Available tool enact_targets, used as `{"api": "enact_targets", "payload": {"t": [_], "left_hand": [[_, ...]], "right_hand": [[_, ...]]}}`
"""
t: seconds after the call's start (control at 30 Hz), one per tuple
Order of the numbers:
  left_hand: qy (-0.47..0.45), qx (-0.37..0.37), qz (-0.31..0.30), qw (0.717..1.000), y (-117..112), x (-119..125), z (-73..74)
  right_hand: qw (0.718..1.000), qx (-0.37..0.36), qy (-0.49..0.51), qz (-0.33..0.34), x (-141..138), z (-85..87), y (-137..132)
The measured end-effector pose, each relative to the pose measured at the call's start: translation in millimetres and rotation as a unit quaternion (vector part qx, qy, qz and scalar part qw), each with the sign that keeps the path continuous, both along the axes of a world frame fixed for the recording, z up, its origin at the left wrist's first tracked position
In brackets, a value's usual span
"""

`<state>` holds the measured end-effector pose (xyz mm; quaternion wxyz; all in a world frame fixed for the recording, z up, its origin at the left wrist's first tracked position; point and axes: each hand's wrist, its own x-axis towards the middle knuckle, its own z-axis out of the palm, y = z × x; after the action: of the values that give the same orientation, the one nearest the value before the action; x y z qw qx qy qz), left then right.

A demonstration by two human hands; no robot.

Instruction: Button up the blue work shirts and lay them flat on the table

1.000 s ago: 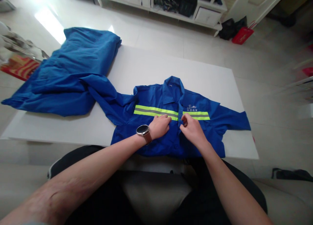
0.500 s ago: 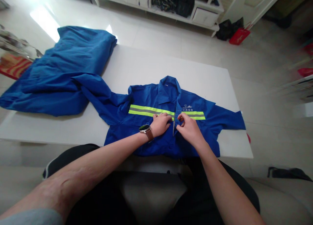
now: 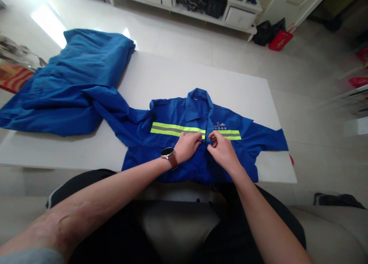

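A blue work jacket (image 3: 169, 110) lies front up, its collar pointing away from me. A yellow-green reflective stripe (image 3: 165, 128) crosses the chest, and white lettering (image 3: 220, 126) sits above it on the right. My left hand (image 3: 188, 146), with a watch (image 3: 169, 156) on its wrist, is closed on the left edge of the front opening at stripe height. Opposite it, my right hand (image 3: 221, 149) pinches the right front edge just below the lettering. Between the hands runs a dark gap in the jacket front. My fingertips partly hide the edges they hold.
The jacket rests on a white table (image 3: 241, 89). Folded blue cloth (image 3: 83, 64) is piled at the table's left, touching the jacket's sleeve. Beyond stand a white cabinet (image 3: 241, 18), a black bag (image 3: 263, 32) and a red bag (image 3: 281, 40) on the floor.
The left hand has shifted slightly left, its fingers curled more tightly. The front edges between the hands look straighter, and the pale strip seen there earlier is now dark. The right hand stays nearly in place.
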<state>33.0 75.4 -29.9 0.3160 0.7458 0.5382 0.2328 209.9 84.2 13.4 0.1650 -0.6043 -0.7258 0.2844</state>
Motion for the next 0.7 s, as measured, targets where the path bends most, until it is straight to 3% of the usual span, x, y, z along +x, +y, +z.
{"api": "enact_targets", "payload": {"t": [0.27, 0.7], "left_hand": [[-0.057, 0.009, 0.012, 0.998, 0, -5, -0.1], [-0.136, -0.017, 0.033, 0.99, 1, 1, -1.3]], "right_hand": [[0.999, 0.007, 0.039, -0.009, -4, 8.5, -10], [0.998, -0.011, 0.062, 0.002, -9, 4.6, -7]]}}
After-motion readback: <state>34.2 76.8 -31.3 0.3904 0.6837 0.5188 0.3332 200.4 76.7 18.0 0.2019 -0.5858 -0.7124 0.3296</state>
